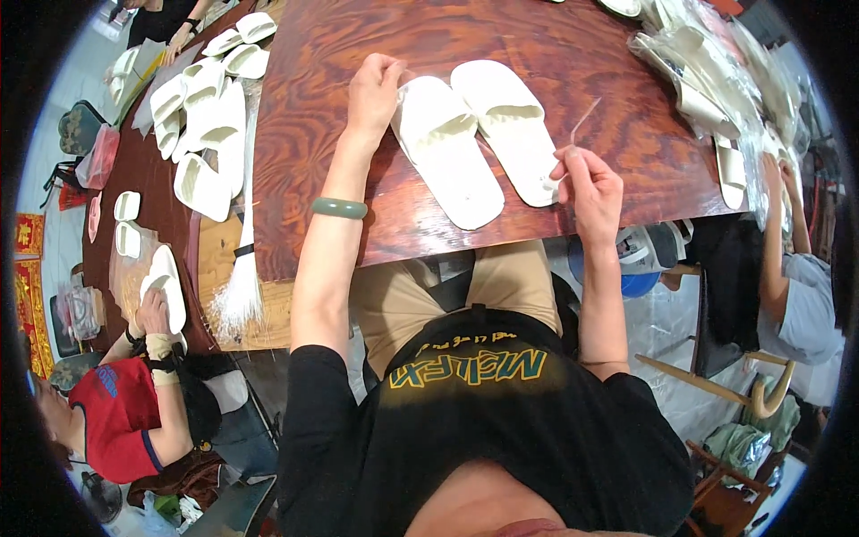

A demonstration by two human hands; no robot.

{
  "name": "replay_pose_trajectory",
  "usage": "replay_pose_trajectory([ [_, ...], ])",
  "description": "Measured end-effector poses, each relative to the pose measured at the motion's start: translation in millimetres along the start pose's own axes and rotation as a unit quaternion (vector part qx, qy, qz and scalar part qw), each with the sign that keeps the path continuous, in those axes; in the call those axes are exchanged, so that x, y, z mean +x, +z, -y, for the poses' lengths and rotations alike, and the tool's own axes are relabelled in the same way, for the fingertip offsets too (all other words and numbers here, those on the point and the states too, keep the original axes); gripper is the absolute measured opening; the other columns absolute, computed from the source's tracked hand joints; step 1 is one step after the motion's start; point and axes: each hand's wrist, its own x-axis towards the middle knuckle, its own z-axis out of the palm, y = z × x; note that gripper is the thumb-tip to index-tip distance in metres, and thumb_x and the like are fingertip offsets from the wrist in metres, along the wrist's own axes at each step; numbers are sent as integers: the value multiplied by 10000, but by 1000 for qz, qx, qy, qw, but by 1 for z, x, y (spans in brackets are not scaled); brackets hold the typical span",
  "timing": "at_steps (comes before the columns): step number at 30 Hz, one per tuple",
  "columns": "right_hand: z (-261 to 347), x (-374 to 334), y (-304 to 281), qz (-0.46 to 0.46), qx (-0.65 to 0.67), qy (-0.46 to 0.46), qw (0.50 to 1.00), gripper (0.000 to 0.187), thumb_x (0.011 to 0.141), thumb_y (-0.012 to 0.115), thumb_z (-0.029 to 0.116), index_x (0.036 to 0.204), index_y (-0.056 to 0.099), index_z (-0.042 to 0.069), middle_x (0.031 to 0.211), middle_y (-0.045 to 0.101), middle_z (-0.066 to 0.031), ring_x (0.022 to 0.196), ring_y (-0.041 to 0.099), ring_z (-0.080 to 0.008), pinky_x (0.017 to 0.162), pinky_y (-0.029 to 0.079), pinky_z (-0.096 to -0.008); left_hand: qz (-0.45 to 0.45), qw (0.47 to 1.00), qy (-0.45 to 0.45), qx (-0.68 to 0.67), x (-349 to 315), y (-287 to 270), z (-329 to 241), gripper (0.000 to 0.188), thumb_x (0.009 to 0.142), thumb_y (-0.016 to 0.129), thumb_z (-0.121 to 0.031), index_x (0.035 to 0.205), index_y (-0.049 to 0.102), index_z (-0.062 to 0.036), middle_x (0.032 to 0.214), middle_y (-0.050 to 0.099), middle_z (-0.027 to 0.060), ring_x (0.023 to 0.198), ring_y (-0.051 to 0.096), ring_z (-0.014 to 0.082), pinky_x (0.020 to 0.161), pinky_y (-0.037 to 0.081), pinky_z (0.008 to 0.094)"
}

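Observation:
Two white slide slippers lie side by side on the reddish-brown wooden table in front of me, a left slipper (452,170) and a right slipper (519,148), soles down and toes pointing away. My left hand (371,98) is closed in a pinch beside the strap of the left slipper. What its fingers hold, if anything, is too small to make out. Near the heel of the right slipper, my right hand (591,183) pinches a thin whitish plastic strip (585,122), whose free end sticks up past the fingers.
A bundle of thin white strips (238,295) hangs at the table's left edge. White slippers (206,116) are heaped on the far-left table. Bagged slippers (698,72) crowd the right. A co-worker in red (121,412) handles a slipper at left; another person (801,304) works at right.

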Motion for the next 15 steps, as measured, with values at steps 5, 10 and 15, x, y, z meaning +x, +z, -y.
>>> replay_pose_trajectory([
  [5,2,1,4,115,-101,71,986,218,907,563,160,837,667,-19,647,576,21,517,450,-26,462,333,-185,144,987,46,-45,20,31,-16,189,946,527,-168,971,581,11,902,683,96,765,632,132,698,499,261],
  [10,7,26,11,215,-248,67,942,239,850,575,177,724,652,-11,567,530,20,501,446,-39,452,336,-212,229,973,33,-22,35,57,-23,206,904,583,-193,925,609,10,824,657,69,736,597,130,665,480,285],
  [15,9,62,22,219,-408,-66,884,244,781,536,185,667,589,-25,576,532,-208,479,533,-282,521,439,-395,264,964,18,6,40,66,-27,223,851,642,-222,844,614,-1,736,614,53,697,555,144,628,444,312],
])
